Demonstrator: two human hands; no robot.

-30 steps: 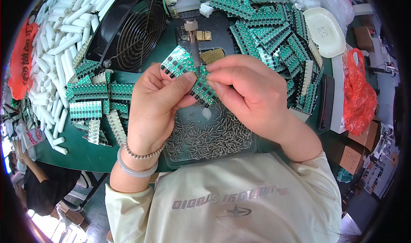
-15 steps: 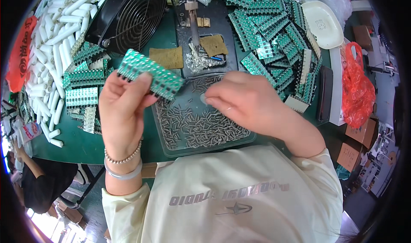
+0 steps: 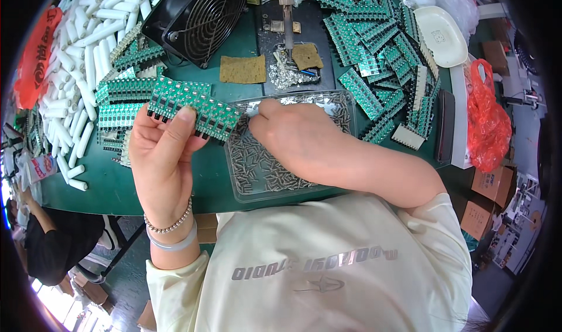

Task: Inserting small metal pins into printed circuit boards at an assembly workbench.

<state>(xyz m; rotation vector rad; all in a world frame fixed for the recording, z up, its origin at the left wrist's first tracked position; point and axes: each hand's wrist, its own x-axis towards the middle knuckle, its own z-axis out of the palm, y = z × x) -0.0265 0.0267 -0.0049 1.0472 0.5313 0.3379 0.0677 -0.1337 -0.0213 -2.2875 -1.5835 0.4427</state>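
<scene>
Though it was under the soldering iron (image 3: pixel 287 25) a second ago, the green circuit board (image 3: pixel 202 105) now sits pinched in the left hand (image 3: pixel 164 142), glossy, rectangular, lined with black components, above the tabletop (image 3: pixel 209 183) by the clear plastic tray's (image 3: pixel 246 197) far left corner; the right hand (image 3: pixel 298 136) curls over small metal pieces (image 3: pixel 249 163), its grip too hidden to tell

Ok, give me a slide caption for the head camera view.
Left hand holding a green circuit board, right hand over a tray of small metal parts, more boards piled on either side.
</scene>
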